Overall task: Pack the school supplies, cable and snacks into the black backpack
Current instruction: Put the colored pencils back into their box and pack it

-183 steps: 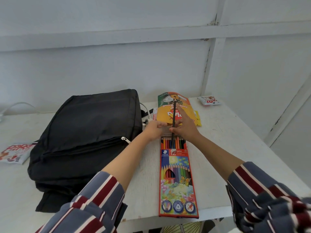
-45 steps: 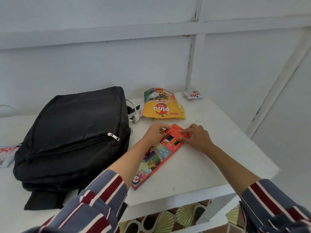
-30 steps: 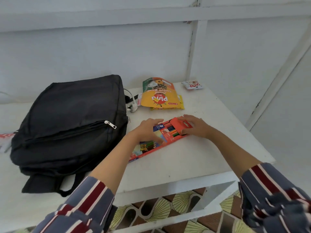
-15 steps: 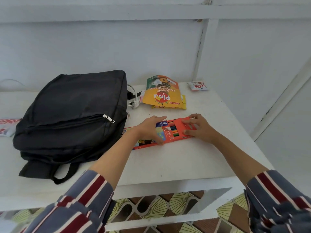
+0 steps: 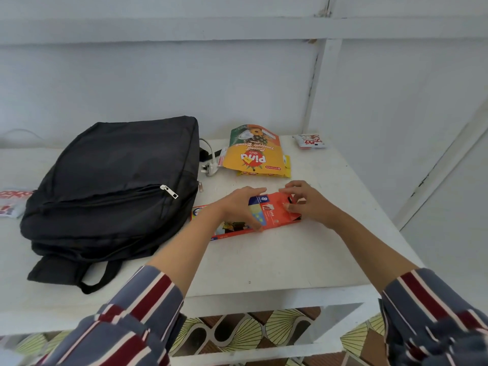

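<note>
Soft, even daylight washing white table (image 5: 264,262) and wall (image 5: 158,83); shadows lying faint, no glare. Wide-angle lens bowing wall beams at frame edges. Striped sleeves (image 5: 137,313) blurring slightly at bottom corners; centre staying sharp.

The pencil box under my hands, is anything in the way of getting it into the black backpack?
Nothing lies on the table between the pencil box and the black backpack. The bag itself is the obstacle: it lies flat, and the one zipper in view looks shut, so it needs opening first.
</note>
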